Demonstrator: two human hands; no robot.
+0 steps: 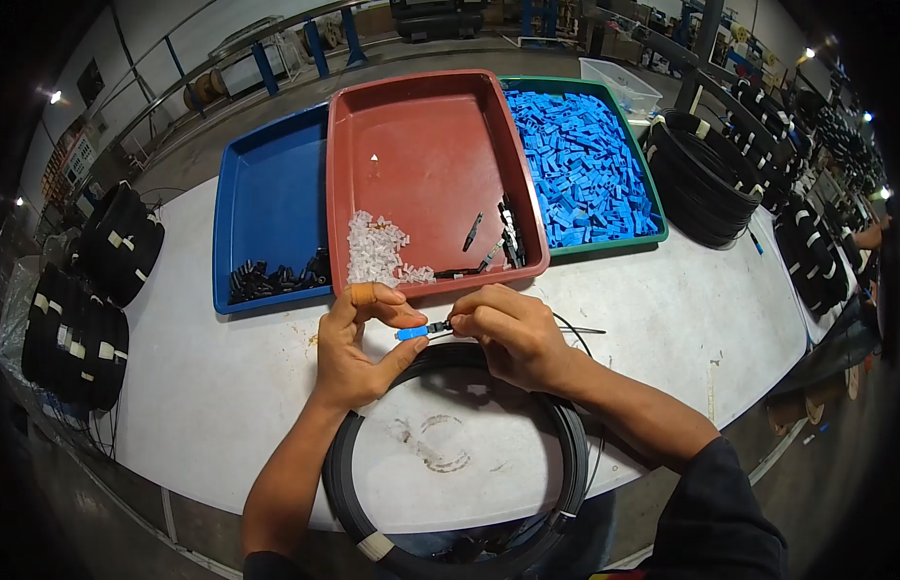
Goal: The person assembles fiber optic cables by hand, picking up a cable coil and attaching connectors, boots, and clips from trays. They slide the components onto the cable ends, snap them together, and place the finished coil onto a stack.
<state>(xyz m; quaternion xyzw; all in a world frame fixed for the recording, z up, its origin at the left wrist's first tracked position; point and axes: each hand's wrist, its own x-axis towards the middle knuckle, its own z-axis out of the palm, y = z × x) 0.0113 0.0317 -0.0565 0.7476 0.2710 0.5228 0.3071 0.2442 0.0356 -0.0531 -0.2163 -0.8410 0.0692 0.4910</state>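
My left hand (pixel 355 346) pinches a small blue fiber-optic connector housing (pixel 411 333) between thumb and fingertips. From its right side sticks the black connector end (pixel 438 328) of a thin cable, gripped by the closed fingers of my right hand (pixel 513 333). The two pieces are in line; how deeply they are joined I cannot make out. Below both hands, a large coil of black cable (pixel 340 483) lies on the white table (pixel 228 406), overhanging its front edge. A loose black cable end (pixel 587 332) reaches out to the right of my right hand.
Beyond the hands sit a red tray (pixel 421 145) with clear caps (pixel 375 253) and black parts, a blue tray (pixel 276 184) with black pieces (pixel 266 280), and a green tray (pixel 653 217) full of blue housings (pixel 585 164). Cable coils (pixel 701 179) flank the table.
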